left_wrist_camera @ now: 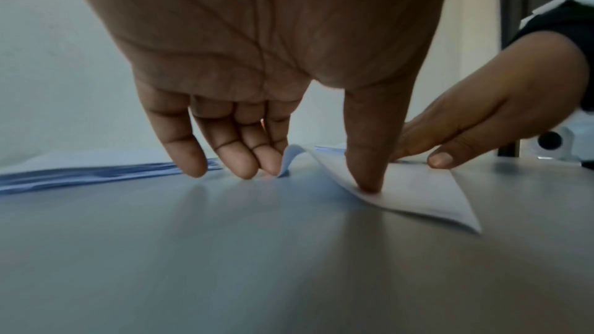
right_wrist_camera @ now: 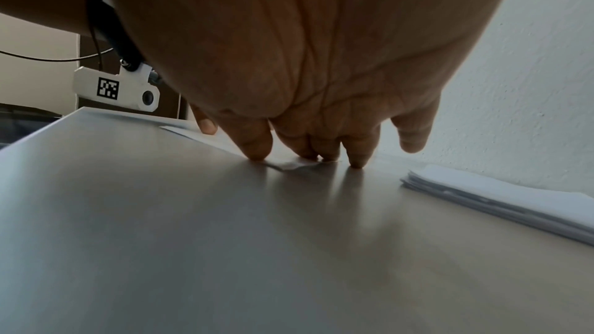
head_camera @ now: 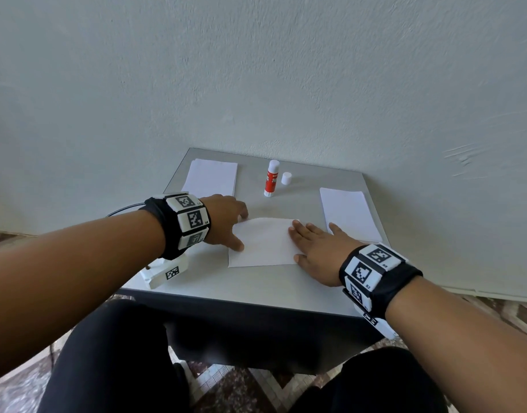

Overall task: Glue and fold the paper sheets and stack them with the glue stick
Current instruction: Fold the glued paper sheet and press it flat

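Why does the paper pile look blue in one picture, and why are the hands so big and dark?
In the left wrist view the paper stack takes a bluish cast and looks soft. In both wrist views the very wide lens swells the near palm, so the left hand and right hand loom dark, lit from behind. In the head view the same stack is plain white.

White sheet (head_camera: pixel 263 242) flat mid-table, far-left corner lifted; glue stick (head_camera: pixel 271 178) upright, uncapped, behind it.
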